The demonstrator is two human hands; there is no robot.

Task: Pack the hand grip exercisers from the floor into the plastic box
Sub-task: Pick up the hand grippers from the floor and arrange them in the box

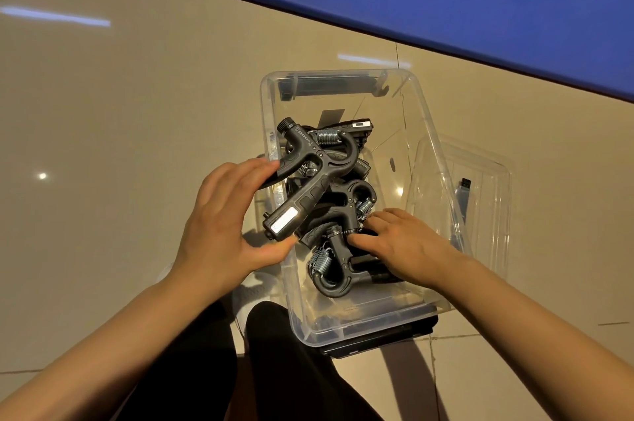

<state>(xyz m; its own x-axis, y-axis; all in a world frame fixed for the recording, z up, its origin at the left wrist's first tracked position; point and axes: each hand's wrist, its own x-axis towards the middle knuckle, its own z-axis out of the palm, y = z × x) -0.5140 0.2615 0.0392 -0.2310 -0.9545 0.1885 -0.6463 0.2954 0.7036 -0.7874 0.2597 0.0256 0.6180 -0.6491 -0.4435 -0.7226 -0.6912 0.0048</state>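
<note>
Top hand grip exerciser (308,176) caught in the left hand (226,225), fingers over one handle end at the box's left wall, thumb under the other handle with the pale label. Angled across the left rim, knob end pointing to the far left corner, coil spring up near the middle. Left grip closed around that exerciser, partly over the rim of the plastic box (425,132).

Right hand (404,245) down inside the box, flat on the pile of exercisers (336,249), fingers stretched out and pressing on the dark frames near a spring. Right grip wide, nothing pinched.

Count: one exerciser in the left hand, at least three more heaped beneath it; exact number in the pile impossible to tell, frames overlapping. Four coil springs showing. One clear box, standing on the tiled floor (120,111), something dark under its near end. One clear lid (487,201) just beside the box on the right, a small dark clip on it.

Blue mat (446,8) well apart, up at the far right. Dark trouser legs (274,379) at the near edge, touching the box's near left corner.
</note>
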